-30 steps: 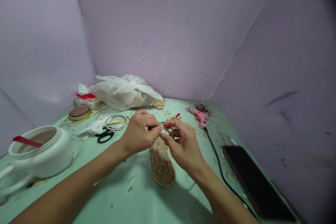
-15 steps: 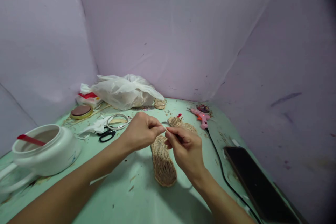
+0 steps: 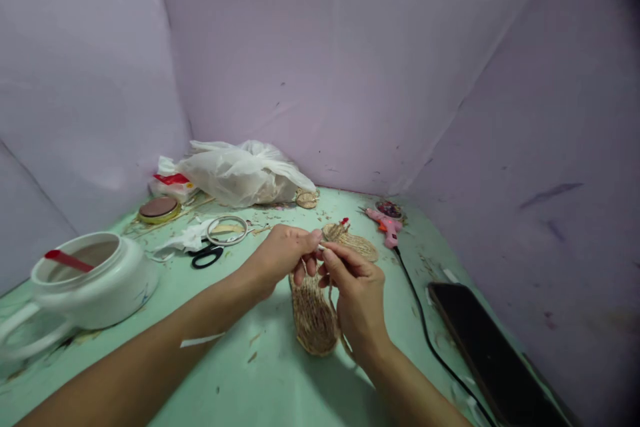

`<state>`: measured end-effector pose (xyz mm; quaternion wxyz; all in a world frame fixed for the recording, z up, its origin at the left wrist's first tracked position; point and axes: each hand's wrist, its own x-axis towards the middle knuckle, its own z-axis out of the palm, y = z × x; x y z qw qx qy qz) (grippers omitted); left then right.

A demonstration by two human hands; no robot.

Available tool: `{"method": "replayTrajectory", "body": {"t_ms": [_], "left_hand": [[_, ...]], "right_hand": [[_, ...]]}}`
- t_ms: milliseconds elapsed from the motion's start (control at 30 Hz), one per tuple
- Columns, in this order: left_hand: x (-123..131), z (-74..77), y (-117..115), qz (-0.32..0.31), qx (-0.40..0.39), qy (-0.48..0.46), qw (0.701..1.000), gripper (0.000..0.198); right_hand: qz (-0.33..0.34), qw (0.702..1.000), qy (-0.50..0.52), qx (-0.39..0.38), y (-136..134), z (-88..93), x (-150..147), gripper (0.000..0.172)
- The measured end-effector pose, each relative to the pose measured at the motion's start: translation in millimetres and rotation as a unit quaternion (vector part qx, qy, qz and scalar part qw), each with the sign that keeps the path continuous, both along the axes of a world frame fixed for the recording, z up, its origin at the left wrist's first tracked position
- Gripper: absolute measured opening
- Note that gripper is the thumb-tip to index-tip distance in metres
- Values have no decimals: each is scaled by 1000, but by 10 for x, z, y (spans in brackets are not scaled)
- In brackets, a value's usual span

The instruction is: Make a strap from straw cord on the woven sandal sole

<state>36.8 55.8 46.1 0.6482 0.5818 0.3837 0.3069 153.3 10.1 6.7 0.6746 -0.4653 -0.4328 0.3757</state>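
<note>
Above the middle of the table, my left hand (image 3: 287, 253) and my right hand (image 3: 356, 287) meet fingertip to fingertip. Both are closed in a pinch on a short pale piece of cord (image 3: 321, 247), mostly hidden by the fingers. A loose strand (image 3: 345, 341) hangs below my right hand. Directly under the hands lies a woven straw sole (image 3: 314, 320), its far end covered by them. Beyond my right hand rests a second straw slipper piece (image 3: 357, 245) with a small red detail. A white strip (image 3: 203, 340) sticks to my left forearm.
On the left are a white pot (image 3: 100, 287), scissors (image 3: 207, 255), a tape ring (image 3: 227, 231) and a round tin (image 3: 160, 209). A plastic bag (image 3: 243, 177) lies at the back. To the right are a corded pink glue gun (image 3: 389, 227) and a phone (image 3: 487, 347).
My left hand has turned and lowered slightly, with its lower fingers now loosened. A strand now shows hanging below my right hand. The view has shifted slightly.
</note>
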Motion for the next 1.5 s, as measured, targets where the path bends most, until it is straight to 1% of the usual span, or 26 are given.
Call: {"method": "replayTrajectory", "body": {"t_ms": [33, 67, 100, 133, 200, 233, 267, 300, 333, 367, 433, 467, 500, 533, 567, 600, 667, 700, 767, 833, 967, 1133, 1233, 1333, 1400, 1500], "left_hand": [[-2, 8, 2, -13, -11, -4, 1000, 33], [-7, 14, 8, -33, -46, -15, 998, 30], [-13, 15, 19, -58, -105, -32, 992, 28], [-17, 9, 32, -79, -176, -56, 980, 27], [-14, -24, 52, -99, -303, -105, 942, 29], [-3, -48, 52, -96, -341, -123, 927, 30], [15, -73, 44, -88, -360, -132, 919, 30], [38, -96, 28, -79, -357, -132, 921, 30], [65, -114, 6, -64, -332, -121, 933, 30], [92, -128, -19, -43, -287, -99, 952, 30], [137, -139, -61, -6, -169, -37, 985, 30], [149, -140, -70, 6, -121, -8, 993, 30], [154, -141, -70, 9, -99, 11, 995, 30], [150, -144, -59, 3, -109, 15, 994, 29], [141, -151, -40, -8, -149, 5, 989, 30], [128, -162, -15, -16, -206, -14, 978, 30], [103, -200, 40, -23, -325, -59, 944, 28], [95, -224, 64, -22, -369, -76, 926, 27], [92, -270, 96, -16, -417, -88, 905, 24], [106, -299, 101, -10, -406, -78, 910, 23], [135, -276, 56, 21, -320, -62, 945, 23], [110, -198, 3, 2, -238, -82, 968, 18], [74, -164, 25, 19, -189, -66, 980, 16], [32, -125, 71, 31, -174, -46, 983, 15], [8, -99, 92, 19, -175, -35, 984, 15], [-10, -78, 96, -25, -195, -24, 980, 13]], "right_hand": [[-13, 1000, 15, -3, 7, 0, 16, 14], [-25, 999, 37, -7, 11, 2, 29, 14], [-31, 997, 63, -10, 14, 7, 38, 14], [-31, 995, 91, -15, 15, 13, 41, 15], [-17, 988, 149, -36, 16, 33, 33, 17], [-9, 982, 179, -53, 18, 44, 25, 19], [-1, 975, 208, -73, 22, 55, 16, 20], [6, 968, 235, -93, 27, 64, 9, 21], [14, 960, 256, -111, 33, 70, 4, 21], [21, 954, 271, -126, 40, 73, 0, 20], [24, 948, 283, -144, 54, 67, -5, 19], [19, 947, 284, -149, 61, 58, -7, 19], [13, 946, 285, -151, 66, 45, -11, 19], [9, 946, 287, -150, 69, 30, -17, 20], [10, 946, 289, -145, 72, 11, -25, 21], [16, 946, 292, -138, 75, -9, -33, 22], [30, 945, 299, -127, 80, -53, -50, 23], [39, 943, 305, -124, 84, -75, -56, 24], [54, 937, 323, -124, 94, -112, -61, 24], [71, 928, 343, -129, 105, -134, -59, 24], [94, 919, 355, -147, 117, -115, -45, 25], [68, 936, 315, -142, 100, -22, -13, 26], [57, 954, 260, -138, 108, -15, 21, 25], [55, 978, 158, -121, 133, -60, 59, 23], [45, 989, 96, -107, 142, -89, 78, 23], [29, 994, 53, -96, 126, -91, 81, 23]]}}
